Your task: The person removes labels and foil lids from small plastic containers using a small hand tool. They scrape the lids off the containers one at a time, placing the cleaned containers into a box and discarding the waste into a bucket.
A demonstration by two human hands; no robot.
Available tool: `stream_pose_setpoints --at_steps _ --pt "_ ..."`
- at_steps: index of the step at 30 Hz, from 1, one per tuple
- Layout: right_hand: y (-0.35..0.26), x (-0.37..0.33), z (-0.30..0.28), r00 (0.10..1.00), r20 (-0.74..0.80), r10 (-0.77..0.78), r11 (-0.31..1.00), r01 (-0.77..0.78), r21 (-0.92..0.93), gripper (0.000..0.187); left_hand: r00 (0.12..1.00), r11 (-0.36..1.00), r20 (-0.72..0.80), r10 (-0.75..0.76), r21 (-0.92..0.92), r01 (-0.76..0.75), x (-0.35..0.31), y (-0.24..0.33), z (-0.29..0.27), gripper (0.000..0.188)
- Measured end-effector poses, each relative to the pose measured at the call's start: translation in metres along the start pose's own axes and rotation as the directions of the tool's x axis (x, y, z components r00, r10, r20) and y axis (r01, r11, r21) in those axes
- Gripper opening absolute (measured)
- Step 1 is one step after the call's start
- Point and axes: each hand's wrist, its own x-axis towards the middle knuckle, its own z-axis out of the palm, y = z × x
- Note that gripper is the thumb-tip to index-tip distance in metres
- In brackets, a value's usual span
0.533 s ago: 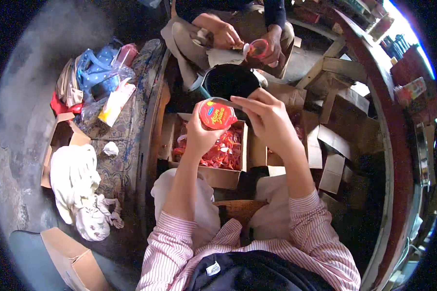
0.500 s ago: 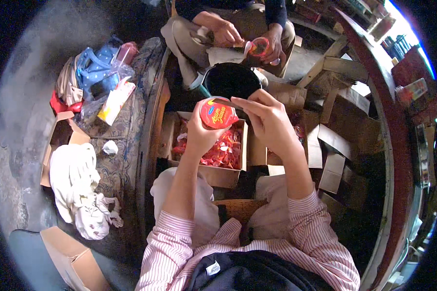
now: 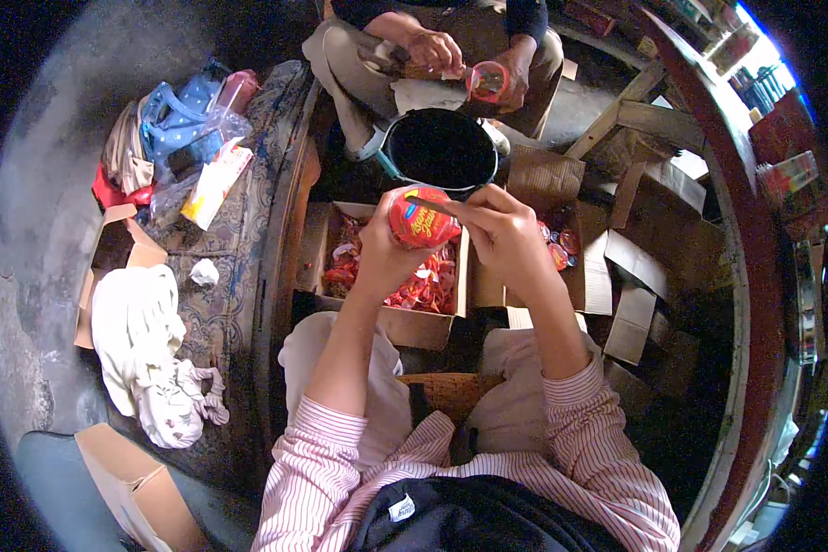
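Observation:
My left hand (image 3: 386,241) is closed round a cup with a printed red lid (image 3: 420,224), its lid turned up toward me. In my right hand (image 3: 504,230) is a thin, dark knife (image 3: 430,206), pinched between thumb and fingers. Its blade lies across the upper part of the lid, near the rim. Beneath my hands stands an open cardboard box (image 3: 414,328) holding a heap of torn red lid film (image 3: 419,293). A black bucket (image 3: 440,152) is just beyond my hands.
Across from me a seated person holds a clear cup with a red rim (image 3: 488,82) over the bucket. Right of the box, several cups (image 3: 561,247) sit among cardboard flaps (image 3: 630,324). At left, a patterned mat (image 3: 216,317) bears white cloth (image 3: 138,317) and bags (image 3: 179,124).
The knife's blade has tilted a little on the lid, and the lid faces me more fully. The other person's cup has tipped, and that person's hands have shifted slightly.

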Motion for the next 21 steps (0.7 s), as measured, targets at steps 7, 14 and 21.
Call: stream_pose_setpoints --at_steps 7,14,21 --pt "0.0024 -0.001 0.0037 1.0 0.004 -0.023 1.0 0.023 -0.006 0.03 0.999 0.999 -0.015 0.032 0.039 -0.031 -0.0013 0.0026 0.0011 0.055" --pt "0.0012 -0.0022 0.0046 1.0 0.021 0.006 1.0 -0.006 -0.007 0.03 0.999 0.997 -0.005 0.04 0.065 -0.039 -0.0022 0.0037 0.0006 0.055" --pt "-0.0011 -0.0059 0.0068 0.998 0.064 0.02 0.997 -0.016 -0.069 0.031 0.999 0.997 0.028 0.018 0.077 -0.02 -0.0055 0.0015 0.0017 0.055"
